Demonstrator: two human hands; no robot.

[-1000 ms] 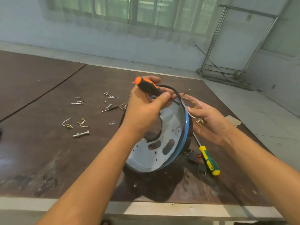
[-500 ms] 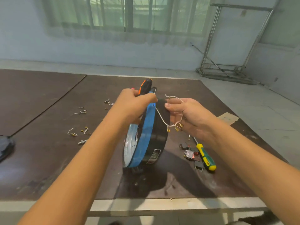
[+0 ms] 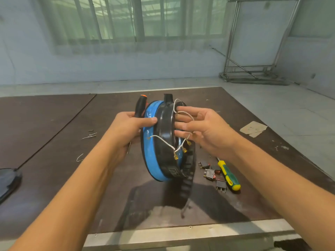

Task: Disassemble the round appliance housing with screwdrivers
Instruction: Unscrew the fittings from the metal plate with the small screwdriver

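Observation:
The round housing (image 3: 151,156), blue-rimmed with a black plastic ring (image 3: 165,124) around it, stands on edge above the brown table (image 3: 54,169). My left hand (image 3: 126,129) grips its upper left rim, thumb across the blue band, and holds the black-and-orange screwdriver (image 3: 140,105) against it. My right hand (image 3: 203,129) has its fingers on the black ring's right side, tangled among white wires (image 3: 163,142) with brass terminals. A loose black ribbed band (image 3: 188,180) hangs at the lower right of the housing.
A green-and-yellow screwdriver (image 3: 229,175) lies on the table to the right, beside small black switch parts (image 3: 210,173). Loose screws (image 3: 90,135) and a wire clip (image 3: 79,157) lie to the left. A dark object (image 3: 8,180) sits at the left edge.
The housing has turned from showing its white inner plate to standing edge-on. My right hand went from pinching the wire bundle to laying its fingers on the black ring. The view tilted up.

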